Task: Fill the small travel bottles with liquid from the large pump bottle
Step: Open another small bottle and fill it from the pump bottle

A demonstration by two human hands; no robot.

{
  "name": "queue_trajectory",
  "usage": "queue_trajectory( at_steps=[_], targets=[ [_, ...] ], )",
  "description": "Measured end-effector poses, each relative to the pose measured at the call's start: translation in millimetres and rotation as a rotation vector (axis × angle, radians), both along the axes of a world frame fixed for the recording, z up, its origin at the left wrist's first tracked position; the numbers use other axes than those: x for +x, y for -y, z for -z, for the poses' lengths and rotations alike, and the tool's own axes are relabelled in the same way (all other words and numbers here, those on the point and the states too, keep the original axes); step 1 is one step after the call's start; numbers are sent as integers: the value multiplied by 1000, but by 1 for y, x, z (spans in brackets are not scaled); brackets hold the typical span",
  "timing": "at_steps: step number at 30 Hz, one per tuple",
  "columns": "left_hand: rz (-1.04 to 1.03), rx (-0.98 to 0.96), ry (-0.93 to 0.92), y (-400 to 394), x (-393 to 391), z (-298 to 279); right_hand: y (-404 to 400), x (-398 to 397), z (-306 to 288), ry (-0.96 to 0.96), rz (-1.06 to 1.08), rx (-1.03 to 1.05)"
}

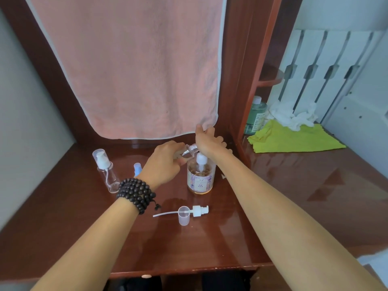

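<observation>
Head view, looking down at a glossy red-brown desk (210,244): both bare hands meet over the large pump bottle (201,179), which stands upright just below them. The left hand (165,162), its wrist wound with dark wooden beads (136,194), is wrapped around a small clear travel bottle (188,151), tipped on its side so the threaded neck points toward the right hand. The right hand (209,141) rests palm-down on top of the white pump head (202,158), fingers bent over it; how hard it presses I cannot tell. The open neck of the little bottle sits right at the pump's top, under the right palm.

Nearer the person than the hands lies a loose white pump top (198,211) with its thin tube, beside a clear cap (184,216). To the left of the left hand stands another clear travel bottle (106,171), capped, and a blue-topped one (137,168) peeks out just behind the left wrist. Beyond the hands hangs a pink towel (130,66). Well off to the right of the right hand lie a yellow-green cloth (294,139) and crumpled white tissue (291,114).
</observation>
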State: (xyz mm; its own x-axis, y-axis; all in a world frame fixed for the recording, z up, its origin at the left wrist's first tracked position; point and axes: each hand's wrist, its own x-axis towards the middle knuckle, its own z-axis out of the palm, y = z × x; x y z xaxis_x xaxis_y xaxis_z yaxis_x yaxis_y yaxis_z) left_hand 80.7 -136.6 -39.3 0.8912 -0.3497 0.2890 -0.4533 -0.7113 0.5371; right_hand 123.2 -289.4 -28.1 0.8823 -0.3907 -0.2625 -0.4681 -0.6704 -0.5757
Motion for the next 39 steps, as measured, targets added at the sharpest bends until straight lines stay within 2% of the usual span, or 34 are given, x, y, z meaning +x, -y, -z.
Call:
queue_trajectory(
  at_steps=[6, 12, 18, 27, 32, 39],
  targets=[
    [-18, 31, -35, 4, -6, 11, -3, -3, 12, -41, 33, -27],
    [-22, 22, -1, 3, -7, -6, 2, -1, -6, 1, 13, -34],
    [-7, 81, -23, 4, -7, 3, -1, -3, 10, -31, 32, -20],
    [-19, 37, 4, 4, -10, -7, 2, -4, -6, 1, 8, 13],
    [-19, 56, -15, 6, -10, 4, 0, -6, 9, -24, 17, 25],
    [-25, 40, -6, 4, -11, 1, 2, -7, 0, -30, -9, -42]
  ],
)
